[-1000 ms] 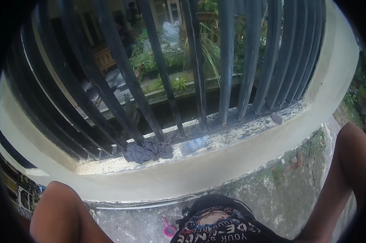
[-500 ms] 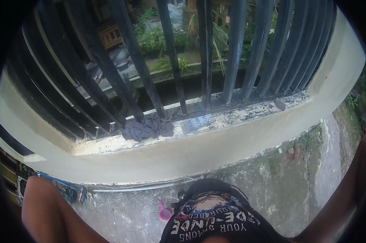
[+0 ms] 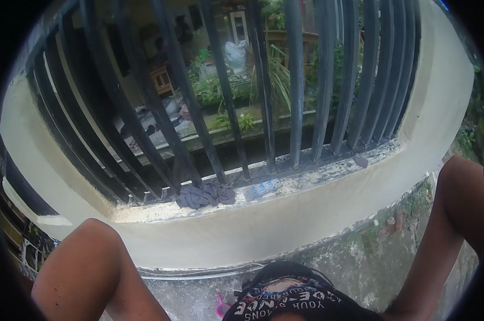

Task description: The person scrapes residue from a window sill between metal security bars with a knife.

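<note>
The black iron railing (image 3: 295, 107) is rising from a pale plastered wall (image 3: 284, 219), and its gritty, flaking ledge (image 3: 317, 174) is carrying the small things here. The left arm (image 3: 92, 267) is lifting in the lower left and the right arm (image 3: 450, 214) is coming up along the right edge. Both are running out of the picture, so neither the left hand nor the right hand is showing, and I cannot tell whether they are spread, pressed together or pinching anything. A printed black shirt (image 3: 290, 302) is filling the bottom middle.

The dark cloth (image 3: 205, 195) is lying bunched on the ledge, touching the feet of two bars. The blue packet (image 3: 261, 189) is lying flat just beside it, to the right. Both are sitting nearer the bars than the outer lip.

The main risk, as I am judging it, is the gaps between the bars. A careless sweep could be pushing the cloth or the thin packet through to the drop behind. The cloth could also be snagging on a bar's rusty foot and dragging the packet along. The packet, being flat on rough plaster, looks hard to lift cleanly. A pink scoop (image 3: 222, 309) is lying on the ground close below, where a foot could be catching it. A small dark scrap (image 3: 361, 160) is resting farther right on the ledge, well apart.
</note>
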